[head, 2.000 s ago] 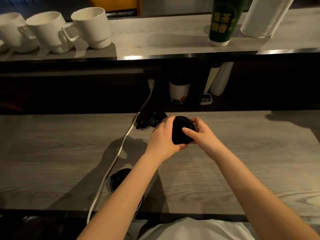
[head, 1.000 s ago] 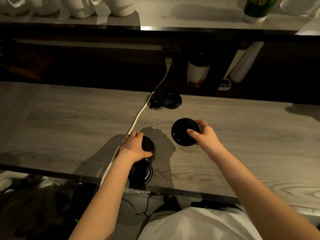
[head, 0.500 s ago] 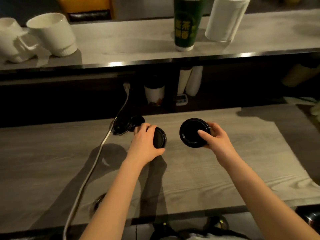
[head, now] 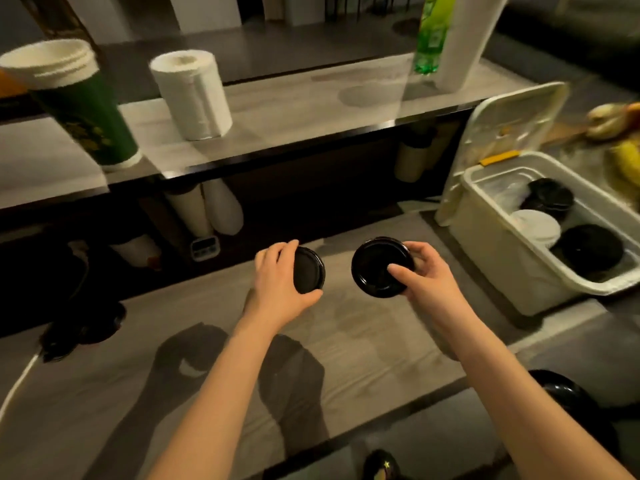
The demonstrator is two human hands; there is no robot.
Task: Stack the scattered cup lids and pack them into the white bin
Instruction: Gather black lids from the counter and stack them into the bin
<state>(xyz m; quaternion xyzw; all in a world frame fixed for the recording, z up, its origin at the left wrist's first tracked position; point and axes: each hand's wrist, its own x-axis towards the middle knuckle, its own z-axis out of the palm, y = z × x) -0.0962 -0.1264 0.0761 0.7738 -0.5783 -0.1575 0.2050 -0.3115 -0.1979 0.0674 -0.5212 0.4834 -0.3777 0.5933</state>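
Over the worktop [head: 363,341], the left hand [head: 282,285] curls round the rim of a black lid [head: 309,274]. The right hand [head: 427,284] pinches a second lid [head: 377,266], thumb across its face. The two lids are side by side, not touching. Further right, the open white bin [head: 491,258] holds black and white lids [head: 588,252]. On the shelf [head: 294,109] beyond stand a green cup [head: 83,109] and a paper roll [head: 192,95].

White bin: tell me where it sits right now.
In the head view the white bin sits on the counter at the right edge, just right of the right hand, with black lids inside.
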